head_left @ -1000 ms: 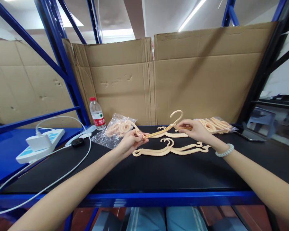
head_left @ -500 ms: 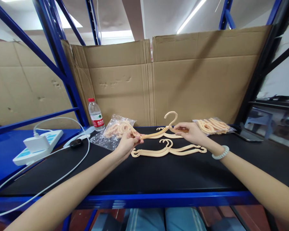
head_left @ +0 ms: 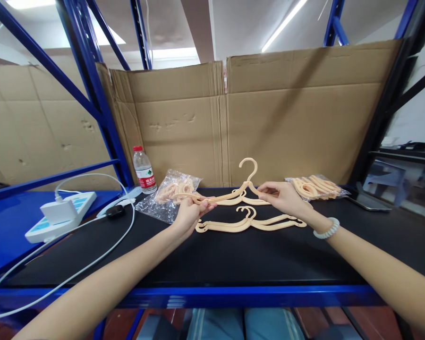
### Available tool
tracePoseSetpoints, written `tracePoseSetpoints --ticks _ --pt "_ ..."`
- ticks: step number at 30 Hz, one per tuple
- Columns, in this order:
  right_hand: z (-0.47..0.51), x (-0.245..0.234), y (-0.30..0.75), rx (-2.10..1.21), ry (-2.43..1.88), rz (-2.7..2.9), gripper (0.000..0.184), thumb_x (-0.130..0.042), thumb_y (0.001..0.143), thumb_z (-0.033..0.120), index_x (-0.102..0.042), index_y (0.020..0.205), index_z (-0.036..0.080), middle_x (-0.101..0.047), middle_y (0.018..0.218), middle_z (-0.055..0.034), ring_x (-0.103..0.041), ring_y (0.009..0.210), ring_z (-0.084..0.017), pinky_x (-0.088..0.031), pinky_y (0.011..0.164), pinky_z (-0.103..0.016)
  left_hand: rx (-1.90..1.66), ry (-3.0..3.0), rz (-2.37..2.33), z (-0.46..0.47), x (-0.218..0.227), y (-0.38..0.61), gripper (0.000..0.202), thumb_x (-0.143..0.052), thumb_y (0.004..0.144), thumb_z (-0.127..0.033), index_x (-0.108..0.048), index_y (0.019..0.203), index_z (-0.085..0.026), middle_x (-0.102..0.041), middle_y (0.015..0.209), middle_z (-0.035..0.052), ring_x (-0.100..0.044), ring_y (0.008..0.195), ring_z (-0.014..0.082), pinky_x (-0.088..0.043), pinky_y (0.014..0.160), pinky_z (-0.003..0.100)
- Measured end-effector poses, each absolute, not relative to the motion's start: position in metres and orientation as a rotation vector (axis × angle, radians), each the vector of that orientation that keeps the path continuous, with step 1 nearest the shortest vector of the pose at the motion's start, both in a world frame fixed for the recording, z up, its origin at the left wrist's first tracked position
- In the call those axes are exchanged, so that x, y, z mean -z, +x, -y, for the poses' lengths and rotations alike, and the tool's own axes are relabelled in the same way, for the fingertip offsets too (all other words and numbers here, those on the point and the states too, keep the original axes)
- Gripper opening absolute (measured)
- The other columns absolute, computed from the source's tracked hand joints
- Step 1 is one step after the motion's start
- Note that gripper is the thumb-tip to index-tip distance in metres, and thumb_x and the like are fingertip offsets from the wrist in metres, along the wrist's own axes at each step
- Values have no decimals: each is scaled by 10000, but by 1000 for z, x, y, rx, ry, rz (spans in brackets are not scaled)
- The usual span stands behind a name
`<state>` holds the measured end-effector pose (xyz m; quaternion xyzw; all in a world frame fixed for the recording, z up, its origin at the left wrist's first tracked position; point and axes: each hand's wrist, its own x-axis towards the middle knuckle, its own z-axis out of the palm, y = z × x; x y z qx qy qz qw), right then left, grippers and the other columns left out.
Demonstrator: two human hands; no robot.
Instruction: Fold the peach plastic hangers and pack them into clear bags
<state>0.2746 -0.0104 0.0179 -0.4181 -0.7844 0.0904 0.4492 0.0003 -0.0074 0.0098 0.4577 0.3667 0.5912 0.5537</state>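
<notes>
A cream plastic clothes hanger (head_left: 248, 175) is held up above the table, its hook pointing upward. My left hand (head_left: 191, 213) pinches its left arm, and my right hand (head_left: 281, 196) grips its right arm; fingers of both are closed. Just beneath, a pair of similar hangers (head_left: 233, 226) lies on the black tabletop, overlapping. Behind the held one lies another hanger (head_left: 230, 202), partly hidden by it and by my right hand.
A clear plastic bag with cream hangers (head_left: 168, 189) lies at back left beside a water bottle (head_left: 145, 174). Another bag of hangers (head_left: 318, 186) is at back right. A power strip (head_left: 80, 208) and white cables lie left. Cardboard (head_left: 304, 118) stands behind.
The held hanger has turned so that its hook stands higher and its arms angle down more steeply from the middle. Both hands keep their grip. The view has shifted slightly.
</notes>
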Motion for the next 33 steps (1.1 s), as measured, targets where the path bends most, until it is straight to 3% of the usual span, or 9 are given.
tracePoseSetpoints --ticks 7,13,19,23,26,29,31,33 --pt "7 -15 274 -303 -1068 1879 158 -610 769 284 -700 836 173 -710 745 -47 -651 649 -181 -519 596 -286 -1407 1037 -838 5 -10 -1 178 -612 749 67 -595 666 -89 -697 710 72 -715 714 151 -585 789 244" --pt "4 -13 275 -300 -1107 1843 206 -609 754 314 -705 836 151 -700 714 -60 -626 611 -175 -492 549 -282 -1399 1015 -808 2 -9 -3 211 -585 795 32 -556 647 -116 -707 727 63 -716 723 123 -577 714 165" --pt "5 -16 276 -340 -1103 1785 232 -613 736 346 -695 828 150 -690 710 -63 -609 581 -167 -485 506 -275 -1274 1053 -841 6 -12 -3 153 -628 807 -66 -579 669 -110 -729 815 111 -711 676 127 -571 647 172" --pt "8 -26 284 -447 -1115 1736 267 -629 709 372 -663 835 139 -659 686 -55 -573 526 -141 -479 458 -258 -1292 1814 -907 21 -15 -4 141 -658 809 -222 -622 702 -136 -719 761 87 -678 625 158 -565 621 266" --pt "12 -32 287 -500 -1127 1823 234 -642 709 350 -656 818 144 -643 669 -38 -569 524 -127 -504 503 -259 -1513 2710 -775 28 -19 -6 58 -625 834 -230 -659 841 -184 -722 903 73 -659 876 211 -522 835 381" --pt "17 -33 284 -592 -1118 1940 204 -644 730 342 -654 812 155 -633 652 -23 -592 544 -128 -526 563 -265 -1524 3116 -769 27 -20 -9 243 -609 853 -242 -609 1088 -179 -668 1127 111 -583 1064 253 -451 936 442" --pt "18 -31 280 -692 -1115 2011 220 -658 725 360 -647 807 157 -637 663 -22 -600 549 -129 -534 578 -271 -1372 3225 -867 24 -18 -10 341 -600 861 -276 -560 1175 -149 -661 1116 127 -592 1024 260 -464 882 427" --pt "19 -29 278 -803 -1113 2047 257 -677 706 385 -631 806 153 -641 698 -26 -600 553 -129 -537 579 -280 -1173 3272 -928 22 -14 -10 267 -559 883 -269 -590 1118 -146 -690 972 97 -625 878 234 -481 772 373"
